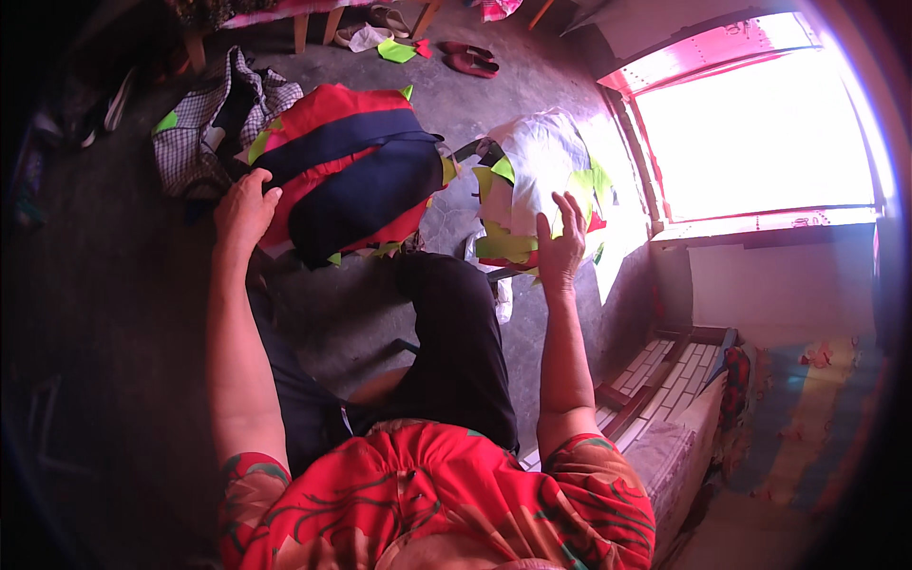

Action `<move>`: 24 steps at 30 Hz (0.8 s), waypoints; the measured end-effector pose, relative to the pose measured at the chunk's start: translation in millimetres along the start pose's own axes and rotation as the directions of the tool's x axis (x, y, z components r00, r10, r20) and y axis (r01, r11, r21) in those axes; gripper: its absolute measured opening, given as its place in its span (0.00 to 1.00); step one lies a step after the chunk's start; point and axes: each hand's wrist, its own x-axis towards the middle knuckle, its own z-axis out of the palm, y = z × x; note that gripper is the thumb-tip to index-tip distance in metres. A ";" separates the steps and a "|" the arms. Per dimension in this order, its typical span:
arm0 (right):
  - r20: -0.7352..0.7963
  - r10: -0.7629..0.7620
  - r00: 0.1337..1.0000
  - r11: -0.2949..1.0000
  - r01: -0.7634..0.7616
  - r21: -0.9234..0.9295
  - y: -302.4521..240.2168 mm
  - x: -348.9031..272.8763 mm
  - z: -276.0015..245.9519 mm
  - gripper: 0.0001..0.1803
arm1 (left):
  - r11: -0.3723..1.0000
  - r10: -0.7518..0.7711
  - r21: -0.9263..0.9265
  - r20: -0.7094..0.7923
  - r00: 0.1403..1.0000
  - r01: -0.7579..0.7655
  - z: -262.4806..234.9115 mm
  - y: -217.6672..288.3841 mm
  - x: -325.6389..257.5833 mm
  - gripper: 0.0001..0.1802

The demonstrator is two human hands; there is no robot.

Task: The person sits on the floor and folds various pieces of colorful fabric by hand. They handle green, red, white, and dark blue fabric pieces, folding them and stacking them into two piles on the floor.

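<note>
Two bare hands at two heaps of cloth

The left hand (245, 211) is at the left edge of a red and navy cloth heap (366, 195), which sits in the far middle of the scene, beyond the person's knees. Its fingers bend toward the heap, with the thumb a little below the forefinger and a small gap between their tips. The fingertips overlap the red edge in this view; whether they pinch a layer or only rest against it, I cannot tell.

The right hand (562, 242) is raised with its fingers up and spread, the thumb standing well away from them. No cloth shows gripped in it. It is in front of the near side of a second heap (546, 161), pale with lime-green pieces, to the right of the first; whether it touches that heap, I cannot tell.

Lime-green corners also poke out around the rim of the red and navy heap. Just left of it lies a checked garment (188, 152), dark and white. Farther off on the grey floor (560, 81) are dark red shoes (470, 61) and a lime-green scrap (396, 51). A bright window (760, 123) stands on the far right.
</note>
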 end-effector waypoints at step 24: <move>0.129 0.312 0.941 0.932 -0.330 0.149 60.5 -25.2 11.8 0.22 | 0.999 -0.029 0.025 0.063 0.998 0.028 -4.1 5.6 2.0 0.19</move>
